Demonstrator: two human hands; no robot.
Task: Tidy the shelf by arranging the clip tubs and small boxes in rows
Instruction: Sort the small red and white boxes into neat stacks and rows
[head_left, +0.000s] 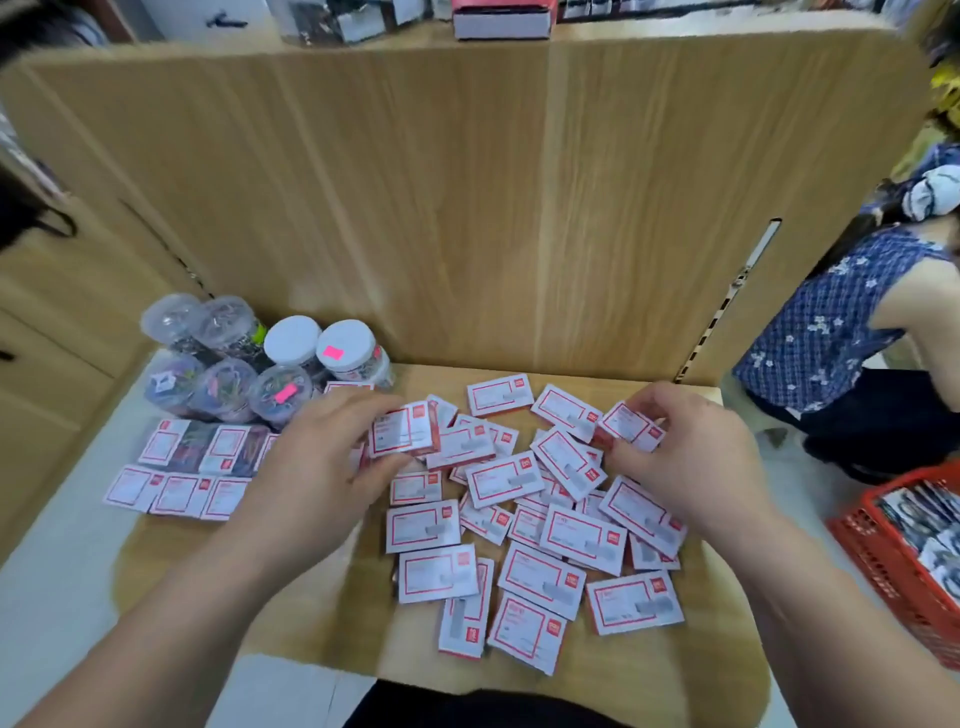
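Nearest the person, the front edge of the shelf (322, 613) carried the loose end of the heap (535, 525), a scatter of small white boxes with red borders lying flat at all angles, several overlapping. The heap filled the middle and right of the shelf, reaching back almost to the wooden back panel (467, 208).

Left of the heap, two short rows (197, 467) of the same boxes lay neatly side by side, the nearer row all white, the farther one showing dark windows.

The left hand (322, 467) sat at the heap's left edge, its fingers curled and closed on a box (402, 434), thumb below and fingertips along the top; the box seemed tipped up a little from the rest. The right hand (691, 457) sat at the heap's far right, thumb and fingers pinched on a second box (631, 426), which lay partly over its neighbours.

Behind the rows, left of the heap, the tubs (265, 364) stood bunched together in the shelf's back corner, touching one another: clear ones full of coloured clips, two with white lids, two with pink stickers.

Right of the heap, off the shelf, a red basket (893, 566) held dark packets, and beyond it another person (841, 332) in a blue patterned top crouched on the floor.
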